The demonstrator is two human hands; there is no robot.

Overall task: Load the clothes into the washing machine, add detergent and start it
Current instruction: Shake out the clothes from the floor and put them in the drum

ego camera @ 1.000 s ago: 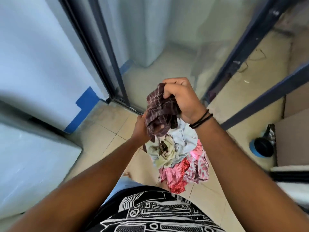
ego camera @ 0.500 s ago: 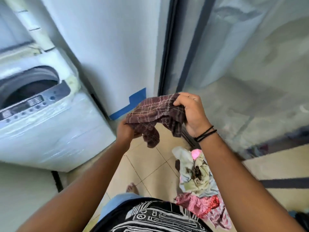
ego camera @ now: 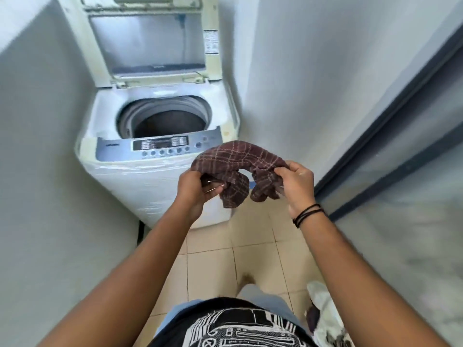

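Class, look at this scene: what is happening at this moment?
A person stands before a white top-loading washing machine whose lid is up. Both hands, left hand and right hand, hold a dark maroon checked cloth stretched between them, in front of the machine and not yet in the drum. More clothes hang at the lower right.

Cloth dark maroon, thin pale plaid lines. Washer white, yellowed lid frame, panel silver-grey with blue buttons. Floor tiles beige. Wristbands black. Shirt black with white graphic print. Walls pale grey.
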